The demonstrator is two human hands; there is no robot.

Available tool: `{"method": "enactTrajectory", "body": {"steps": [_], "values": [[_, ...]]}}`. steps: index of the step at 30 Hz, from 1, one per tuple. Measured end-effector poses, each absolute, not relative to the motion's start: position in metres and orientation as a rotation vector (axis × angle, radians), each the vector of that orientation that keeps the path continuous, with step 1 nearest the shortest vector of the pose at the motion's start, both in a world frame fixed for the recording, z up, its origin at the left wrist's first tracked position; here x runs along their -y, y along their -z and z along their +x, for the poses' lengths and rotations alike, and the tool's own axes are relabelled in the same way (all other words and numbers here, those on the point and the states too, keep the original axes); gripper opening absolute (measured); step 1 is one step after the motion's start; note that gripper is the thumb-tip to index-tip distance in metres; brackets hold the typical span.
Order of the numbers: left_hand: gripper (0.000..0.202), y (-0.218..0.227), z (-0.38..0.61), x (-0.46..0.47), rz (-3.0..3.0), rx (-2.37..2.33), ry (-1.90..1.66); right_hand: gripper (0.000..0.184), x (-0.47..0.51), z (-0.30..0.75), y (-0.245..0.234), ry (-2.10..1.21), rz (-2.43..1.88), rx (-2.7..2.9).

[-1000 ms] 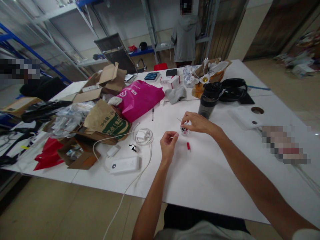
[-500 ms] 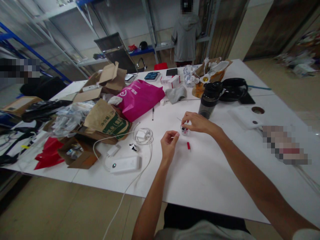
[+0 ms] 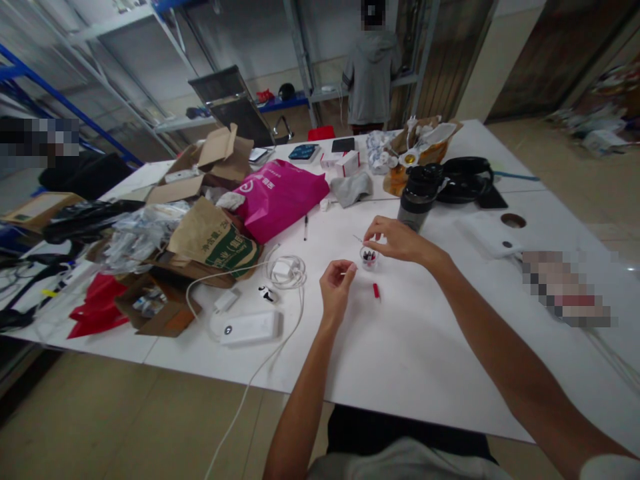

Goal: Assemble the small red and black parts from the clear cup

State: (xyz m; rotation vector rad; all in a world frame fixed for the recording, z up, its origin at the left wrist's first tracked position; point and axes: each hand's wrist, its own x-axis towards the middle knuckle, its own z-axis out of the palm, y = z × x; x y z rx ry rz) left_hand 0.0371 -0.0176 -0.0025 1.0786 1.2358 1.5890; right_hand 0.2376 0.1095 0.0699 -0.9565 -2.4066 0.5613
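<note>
On the white table (image 3: 430, 353), a small clear cup (image 3: 369, 265) holds several small dark and red pieces. Just above and behind its rim is my right hand (image 3: 395, 239), thumb and forefinger brought together in a pinch; what they hold, if anything, is too small to see. A thin, pale sliver (image 3: 357, 238) shows beside those fingertips, and I cannot tell whether they touch it. Left of the cup, my left hand (image 3: 336, 285) pinches thumb and forefinger, their grip hidden. A small red piece with a thin metal tip (image 3: 377, 291) lies in front of the cup.
A dark shaker bottle (image 3: 416, 199) stands behind my right hand. To the left lie a white power bank (image 3: 251, 328), a coiled white cable (image 3: 300, 280), a pen (image 3: 306, 228) and a magenta bag (image 3: 283, 193). Cardboard boxes crowd the left side. A person (image 3: 373, 77) stands beyond the table.
My right hand has lifted up and back from the cup, so the pieces inside show more plainly. My left hand stays almost where it was.
</note>
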Motion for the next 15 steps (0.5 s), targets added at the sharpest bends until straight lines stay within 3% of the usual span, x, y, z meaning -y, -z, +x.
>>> {"method": "enactTrajectory", "body": {"steps": [7, 15], "values": [[0.035, 0.005, 0.033, 0.014, 1.062, -1.245, -1.639, 0.025, -0.087, 0.27, -0.087, -0.573, -0.999, 2.041], [0.036, 0.013, 0.03, 0.007, 0.955, -1.207, -1.709, 0.042, -0.039, 0.364, -0.029, -0.79, -1.184, 1.506]]}}
